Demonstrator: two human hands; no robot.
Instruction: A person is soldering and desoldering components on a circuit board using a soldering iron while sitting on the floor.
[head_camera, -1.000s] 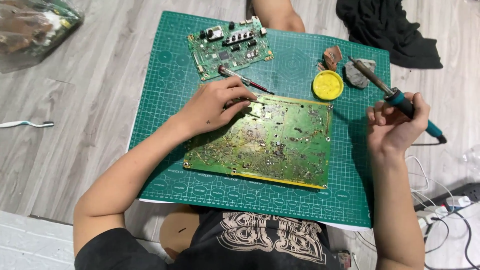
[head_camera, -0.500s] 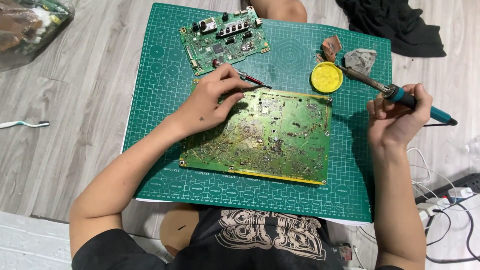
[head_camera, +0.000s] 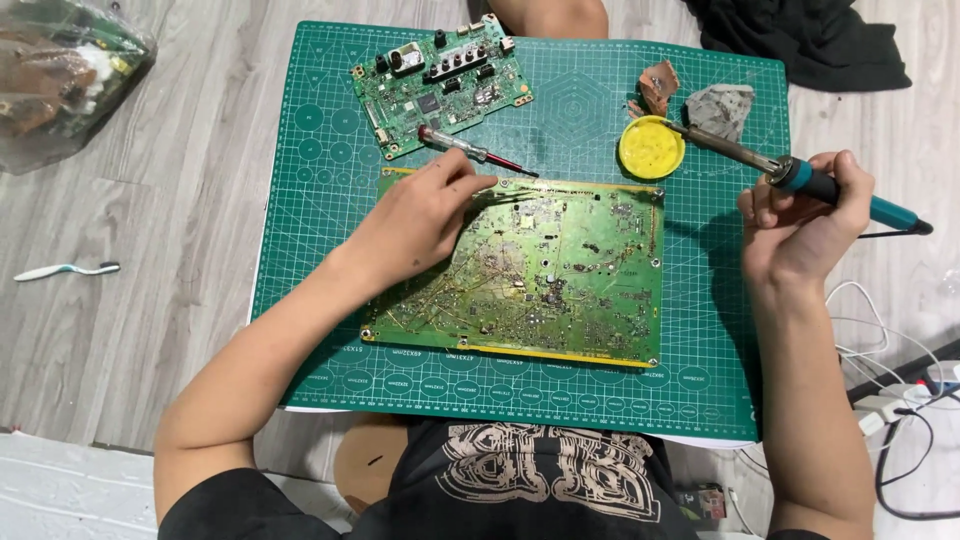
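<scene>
My left hand (head_camera: 420, 215) rests on the upper left corner of a large green circuit board (head_camera: 560, 280) and pinches a thin metal tool, seemingly tweezers (head_camera: 505, 196), against it. My right hand (head_camera: 800, 230) is off the board's right side, shut on a soldering iron (head_camera: 840, 190) with a teal handle. The iron's metal tip points left and reaches the edge of a round yellow tin (head_camera: 651, 147). The board lies flat on a green cutting mat (head_camera: 700, 340).
A smaller circuit board (head_camera: 440, 85) and a red-handled screwdriver (head_camera: 470, 150) lie at the mat's top. A grey pad (head_camera: 720, 105) and a brown scrap (head_camera: 658, 85) sit by the tin. Around the mat are black cloth (head_camera: 800, 40), a plastic bag (head_camera: 60, 70), a toothbrush (head_camera: 65, 270) and cables (head_camera: 900, 400).
My right hand has lifted the soldering iron slightly. My left hand stays on the board's corner. The view has shifted a little.
</scene>
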